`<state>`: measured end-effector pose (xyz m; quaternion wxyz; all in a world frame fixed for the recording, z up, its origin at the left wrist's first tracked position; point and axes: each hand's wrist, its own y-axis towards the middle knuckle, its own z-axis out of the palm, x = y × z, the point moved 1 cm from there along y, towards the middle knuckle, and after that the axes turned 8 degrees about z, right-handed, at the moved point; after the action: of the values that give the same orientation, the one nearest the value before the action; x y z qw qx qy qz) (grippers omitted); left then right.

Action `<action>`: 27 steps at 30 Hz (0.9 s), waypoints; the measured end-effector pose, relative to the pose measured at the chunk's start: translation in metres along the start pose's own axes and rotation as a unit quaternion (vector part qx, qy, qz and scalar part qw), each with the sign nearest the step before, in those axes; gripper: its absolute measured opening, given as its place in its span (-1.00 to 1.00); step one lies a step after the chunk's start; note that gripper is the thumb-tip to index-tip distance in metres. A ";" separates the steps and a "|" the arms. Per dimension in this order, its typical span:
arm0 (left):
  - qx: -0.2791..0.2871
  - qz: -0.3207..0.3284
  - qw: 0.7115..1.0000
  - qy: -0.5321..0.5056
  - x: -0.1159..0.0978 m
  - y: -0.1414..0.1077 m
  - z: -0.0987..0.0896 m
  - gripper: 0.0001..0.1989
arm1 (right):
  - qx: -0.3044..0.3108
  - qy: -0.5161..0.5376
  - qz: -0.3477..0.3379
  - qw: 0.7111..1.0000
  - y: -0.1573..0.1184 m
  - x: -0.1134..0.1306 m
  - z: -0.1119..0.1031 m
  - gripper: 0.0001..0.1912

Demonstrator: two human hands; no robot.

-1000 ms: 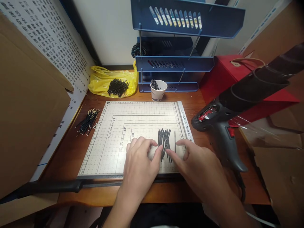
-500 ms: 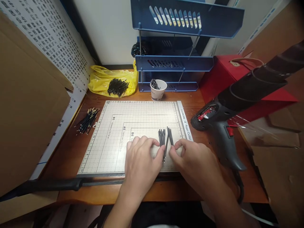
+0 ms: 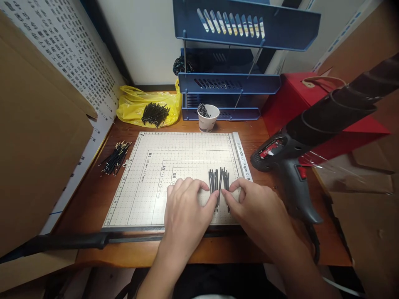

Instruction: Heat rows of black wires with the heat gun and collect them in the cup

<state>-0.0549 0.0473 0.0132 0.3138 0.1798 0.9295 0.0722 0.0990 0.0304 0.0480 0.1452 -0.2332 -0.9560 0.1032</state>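
Several thin black sticks (image 3: 214,180) lie side by side on the gridded paper cutter board (image 3: 187,143), near its right side. My left hand (image 3: 188,203) rests at their left, thumb and index finger curved around that group with the thumb tip on it. At the right, my right hand (image 3: 251,203) has its thumb and index finger at a second small group of the same sticks (image 3: 226,176). One stick stands between the two groups, slightly tilted. The lower ends of the sticks show below the fingertips, with pale tips.
More black sticks (image 3: 116,158) lie left of the board. Behind it are a yellow bag (image 3: 131,109) with a black pile (image 3: 156,115), a paper cup (image 3: 207,122) and a blue rack (image 3: 230,83). A heat gun (image 3: 289,166) stands right; the cutter handle (image 3: 75,241) lies front left.
The right group of sticks has spread out and now stands more upright beside the left group. My right thumb has shifted slightly; my left hand is nearly unmoved.
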 end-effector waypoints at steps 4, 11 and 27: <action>0.001 0.002 1.000 0.001 0.000 0.000 0.000 -0.82 | 0.005 0.008 0.005 1.000 0.001 -0.004 0.001 -0.76; 0.015 0.003 1.000 -0.011 0.002 0.000 -0.003 -0.86 | -0.010 0.031 0.009 0.999 0.001 -0.004 -0.005 -0.83; 0.083 0.088 0.993 0.016 0.002 -0.007 -0.008 -0.67 | -0.039 -0.024 -0.062 0.997 -0.005 0.007 0.002 -0.90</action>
<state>-0.0632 0.0411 0.0163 0.2751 0.2852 0.9178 0.0249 0.0899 0.0287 0.0489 0.1186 -0.1764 -0.9752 0.0622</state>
